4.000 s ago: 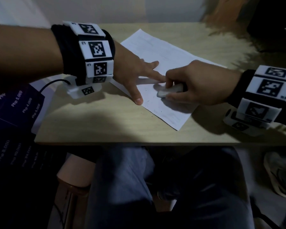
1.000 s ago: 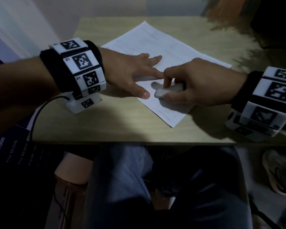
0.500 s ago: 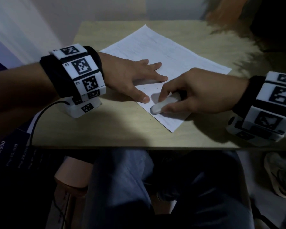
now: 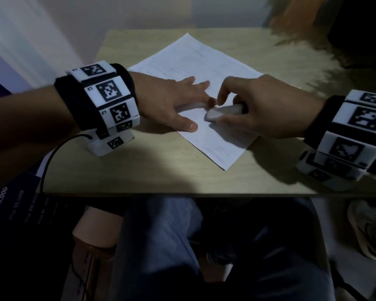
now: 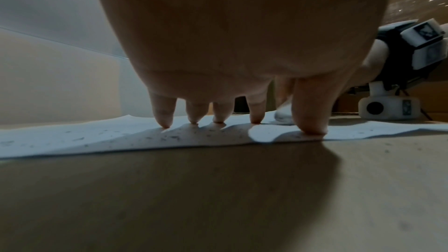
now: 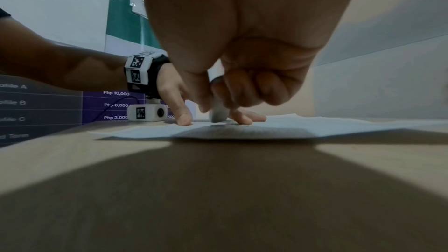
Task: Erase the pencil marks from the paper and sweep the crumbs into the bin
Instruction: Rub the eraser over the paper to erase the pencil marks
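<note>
A white sheet of paper lies at an angle on the pale wooden table. My left hand lies flat on its left part, with spread straight fingertips pressing the paper down. My right hand pinches a white eraser whose tip touches the sheet just right of my left thumb; the eraser stands on the paper between the fingers. Dark eraser crumbs speckle the paper near my left fingertips. No bin is in view.
A dark printed poster with price figures hangs off the table's left side, and a cable runs from my left wrist. My legs in jeans are under the near edge. A shoe lies on the floor at right.
The eraser has moved back up and right on the paper, from near the sheet's lower edge toward my left index finger. My left hand stays flat on the paper.
</note>
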A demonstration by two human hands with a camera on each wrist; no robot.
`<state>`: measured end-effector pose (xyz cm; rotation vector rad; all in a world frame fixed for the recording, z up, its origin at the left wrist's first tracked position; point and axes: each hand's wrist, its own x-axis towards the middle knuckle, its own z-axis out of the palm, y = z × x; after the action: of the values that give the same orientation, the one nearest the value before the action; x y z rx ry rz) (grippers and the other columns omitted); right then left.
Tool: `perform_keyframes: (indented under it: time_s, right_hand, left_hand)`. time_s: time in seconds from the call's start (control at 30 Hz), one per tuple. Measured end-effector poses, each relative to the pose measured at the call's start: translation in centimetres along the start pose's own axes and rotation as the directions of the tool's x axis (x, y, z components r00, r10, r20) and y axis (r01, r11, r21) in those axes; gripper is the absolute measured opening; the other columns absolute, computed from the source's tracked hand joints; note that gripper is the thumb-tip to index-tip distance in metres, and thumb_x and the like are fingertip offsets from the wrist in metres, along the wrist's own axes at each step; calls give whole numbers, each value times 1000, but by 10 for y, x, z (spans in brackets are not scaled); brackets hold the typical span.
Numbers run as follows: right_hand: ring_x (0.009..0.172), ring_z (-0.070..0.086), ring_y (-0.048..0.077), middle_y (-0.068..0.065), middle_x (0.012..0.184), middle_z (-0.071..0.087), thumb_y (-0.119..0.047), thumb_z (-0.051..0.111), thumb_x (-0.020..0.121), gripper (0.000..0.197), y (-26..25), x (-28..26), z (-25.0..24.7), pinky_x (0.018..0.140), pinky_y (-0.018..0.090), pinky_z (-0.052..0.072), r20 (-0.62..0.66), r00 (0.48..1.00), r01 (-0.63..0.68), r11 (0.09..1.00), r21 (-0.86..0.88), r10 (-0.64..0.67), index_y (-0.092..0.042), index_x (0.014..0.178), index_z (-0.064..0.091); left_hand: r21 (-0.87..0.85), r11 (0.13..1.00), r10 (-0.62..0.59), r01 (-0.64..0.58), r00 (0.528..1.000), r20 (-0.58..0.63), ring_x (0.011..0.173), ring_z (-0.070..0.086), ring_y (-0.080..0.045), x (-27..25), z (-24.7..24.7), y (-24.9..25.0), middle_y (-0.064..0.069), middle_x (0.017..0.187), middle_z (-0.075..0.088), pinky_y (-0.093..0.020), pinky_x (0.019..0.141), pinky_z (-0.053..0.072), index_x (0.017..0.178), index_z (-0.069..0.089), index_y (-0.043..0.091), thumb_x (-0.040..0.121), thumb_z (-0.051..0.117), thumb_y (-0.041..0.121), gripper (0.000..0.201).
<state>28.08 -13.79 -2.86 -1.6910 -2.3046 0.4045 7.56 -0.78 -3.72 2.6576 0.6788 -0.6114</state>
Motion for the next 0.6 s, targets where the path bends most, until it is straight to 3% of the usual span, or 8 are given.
perform_keyframes:
  time_s: [0.1,0.2,0.27,0.33,0.4,0.5,0.6]
  right_hand:
    - [69,57,1,-9,74,65,-68,59,78,42,-6,-3,1,60,15,40,144,988,44,995,94,-57,-32,99,60]
    - [66,56,2,-10,72,62,-78,51,71,54,-2,0,0,60,21,38,61,998,0,1000,18,-1,-32,97,61]
    - [68,57,4,-10,74,63,-70,54,77,47,0,0,1,61,22,39,22,1000,7,1000,-26,-7,-30,100,61]
    - [66,58,7,-8,74,63,-68,55,77,44,-4,-4,2,59,16,39,125,991,51,997,55,-58,-30,100,60]
    - [64,57,8,-6,70,64,-68,59,76,45,-9,-6,1,60,17,42,238,969,37,990,134,-69,-29,96,61]
    - [64,56,-1,-12,67,60,-60,63,78,34,-3,0,0,58,16,39,143,990,-10,1000,18,7,-30,92,63]
    - [62,54,1,-11,71,61,-61,59,77,34,-3,-1,0,62,26,39,77,997,-1,1000,-22,3,-30,91,60]
  left_hand:
    - [-29,998,61,-61,998,10,154,-19,-16,4,2,-5,8,169,-12,-54,126,1,149,13,64,89,51,71,72]
    - [-33,996,85,-84,996,29,154,-20,-17,7,3,-7,8,170,-10,-57,125,2,141,10,75,83,44,79,68]
    - [-26,996,89,-88,996,30,154,-21,-17,8,3,-6,9,170,-11,-58,124,2,145,10,72,84,44,79,71]
    - [-18,997,75,-74,997,34,154,-20,-17,5,1,-5,8,169,-13,-55,125,1,149,9,67,89,50,73,73]
    - [-26,999,36,-34,998,42,154,-19,-16,2,0,-2,7,169,-15,-52,126,-1,151,8,65,95,55,60,73]
    - [-10,1000,29,-29,999,40,154,-19,-15,0,-2,1,8,168,-17,-52,126,-1,154,8,60,96,56,58,75]
    - [0,1000,19,-19,999,42,154,-19,-14,1,-1,-1,10,168,-17,-51,126,-1,155,8,58,95,55,62,76]
